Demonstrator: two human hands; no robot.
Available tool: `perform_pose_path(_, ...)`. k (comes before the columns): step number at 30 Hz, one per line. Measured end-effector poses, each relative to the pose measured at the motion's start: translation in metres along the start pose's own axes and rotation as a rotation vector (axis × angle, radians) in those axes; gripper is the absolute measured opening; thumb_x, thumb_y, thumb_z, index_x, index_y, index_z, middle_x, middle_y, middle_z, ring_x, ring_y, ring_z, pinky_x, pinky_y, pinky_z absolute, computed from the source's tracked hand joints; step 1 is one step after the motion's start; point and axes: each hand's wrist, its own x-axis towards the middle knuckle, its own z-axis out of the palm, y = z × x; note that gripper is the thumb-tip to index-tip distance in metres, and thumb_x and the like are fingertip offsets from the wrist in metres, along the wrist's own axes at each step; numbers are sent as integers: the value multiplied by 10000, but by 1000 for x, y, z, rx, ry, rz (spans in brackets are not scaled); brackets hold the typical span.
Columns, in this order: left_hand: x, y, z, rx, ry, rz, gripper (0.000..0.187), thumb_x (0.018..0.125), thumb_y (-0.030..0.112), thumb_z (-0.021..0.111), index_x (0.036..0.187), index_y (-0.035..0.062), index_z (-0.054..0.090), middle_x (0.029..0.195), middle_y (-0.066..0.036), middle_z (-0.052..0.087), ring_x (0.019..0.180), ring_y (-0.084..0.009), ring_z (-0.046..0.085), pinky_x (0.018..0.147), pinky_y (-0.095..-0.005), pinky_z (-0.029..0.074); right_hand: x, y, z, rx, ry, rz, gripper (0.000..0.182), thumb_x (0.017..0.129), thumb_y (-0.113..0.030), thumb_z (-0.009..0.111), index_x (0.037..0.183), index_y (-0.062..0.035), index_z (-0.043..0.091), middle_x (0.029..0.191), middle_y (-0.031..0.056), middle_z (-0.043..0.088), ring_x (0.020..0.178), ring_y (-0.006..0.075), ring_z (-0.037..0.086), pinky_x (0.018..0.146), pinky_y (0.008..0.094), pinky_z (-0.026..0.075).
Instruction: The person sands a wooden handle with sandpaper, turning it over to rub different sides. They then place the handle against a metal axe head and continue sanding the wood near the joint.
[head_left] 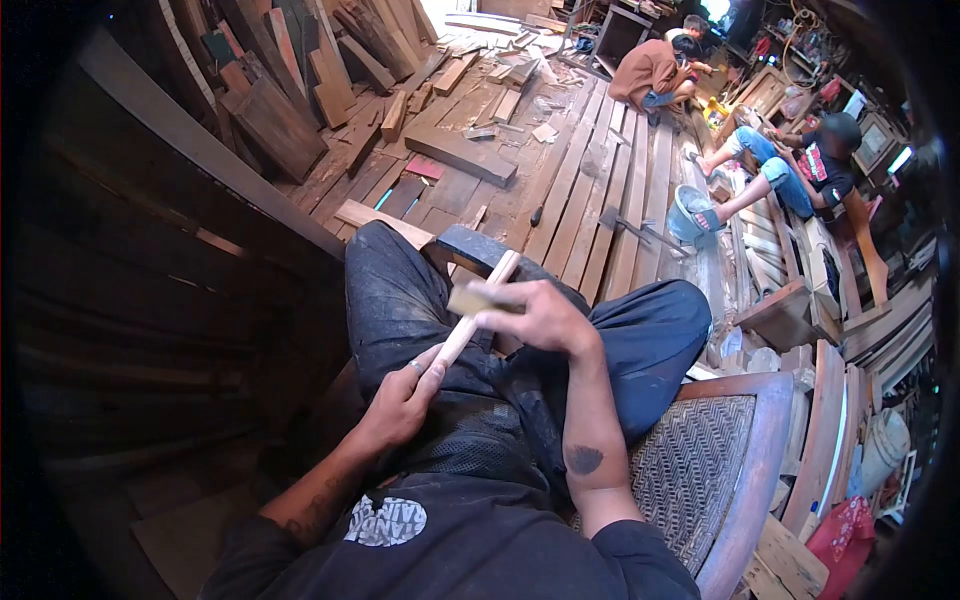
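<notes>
Wooden stick (460, 342), pale, slants up and away over the lap, between the bent knees. Left hand (403, 398) grips its lower end, fingers curled around, thumb laid along the top, likely to stop it twisting or sliding. Right hand (548, 315) crosses higher up, thumb and fingers pinching a tan pad (466, 299) against the stick; pad is motion-blurred, exact type unclear. Hands set apart, probably so the upper length is free for the pad. Far end lies over a dark timber block (475, 245) in front of the legs; can't tell if it touches, maybe there as support.
</notes>
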Motion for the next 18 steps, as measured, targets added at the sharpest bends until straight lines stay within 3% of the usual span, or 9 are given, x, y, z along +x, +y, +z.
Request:
perform_pose_path(3, -1, -8, -1, -11, 16, -28, 449, 1186, 258, 489, 1536, -7, 584, 797, -59, 604, 748, -138, 578, 734, -343, 506, -1, -13, 3, 184, -196, 80, 588, 963, -461, 826, 1442, -131, 737, 1340, 204, 770, 1215, 287, 747, 1057, 384, 561)
perform_pose_path(5, 0, -11, -2, -7, 23, -38, 419, 1189, 270, 475, 1455, -17, 628, 780, -57, 596, 730, -148, 576, 715, -356, 500, 8, 18, 5, -50, 71, -68, 584, 959, -471, 822, 1432, -137, 744, 1303, 219, 774, 1159, 325, 755, 1029, 395, 567)
perform_pose_path(6, 0, -11, -3, 5, 21, -39, 407, 1191, 276, 468, 1401, -21, 650, 773, -58, 592, 722, -154, 575, 706, -363, 495, 6, 8, -2, -83, 166, 107, 564, 951, -464, 822, 1400, -127, 765, 1254, 209, 764, 1122, 352, 742, 1016, 407, 563)
perform_pose_path(9, -1, -3, -1, 39, 30, -25, 389, 1196, 285, 447, 1234, -29, 673, 758, -64, 581, 706, -172, 573, 692, -380, 485, 5, -1, -5, -319, 346, 202, 540, 944, -451, 823, 1367, -118, 784, 1188, 181, 729, 1096, 358, 723, 1012, 412, 560)
perform_pose_path(10, -1, 0, 0, 49, 36, -20, 394, 1198, 286, 440, 1178, -30, 674, 753, -66, 577, 703, -178, 572, 689, -386, 483, 4, -7, -5, -271, 315, 161, 532, 929, -423, 848, 1354, -108, 793, 1165, 176, 694, 1119, 340, 706, 1035, 416, 548)
perform_pose_path(13, -3, 3, 2, 26, 39, -48, 415, 1205, 301, 420, 1127, -29, 660, 745, -75, 572, 692, -191, 563, 692, -388, 481, 8, 1, 7, -103, 158, -145, 536, 911, -383, 878, 1354, -94, 791, 1199, 189, 690, 1150, 339, 694, 1046, 413, 540)
perform_pose_path(14, -3, 1, 1, 38, 24, -53, 418, 1206, 304, 418, 1144, -30, 662, 743, -73, 571, 690, -189, 558, 691, -387, 480, 6, 2, 9, -49, 82, -96, 539, 895, -353, 901, 1351, -86, 793, 1224, 196, 686, 1174, 339, 685, 1058, 406, 531)
perform_pose_path(17, -1, -6, -3, 74, -17, -50, 430, 1209, 315, 414, 1166, -31, 666, 741, -69, 570, 684, -181, 544, 685, -384, 476, 11, 14, 12, -32, 143, -113, 536, 903, -363, 886, 1351, -85, 791, 1206, 190, 678, 1144, 336, 692, 1041, 406, 538)
perform_pose_path(18, 0, -7, -4, 83, -26, -39, 433, 1209, 317, 414, 1153, -30, 665, 741, -68, 570, 683, -179, 541, 683, -384, 474, 11, 10, 9, -123, 237, -21, 541, 907, -370, 873, 1357, -83, 786, 1174, 188, 668, 1109, 331, 698, 1022, 409, 545)
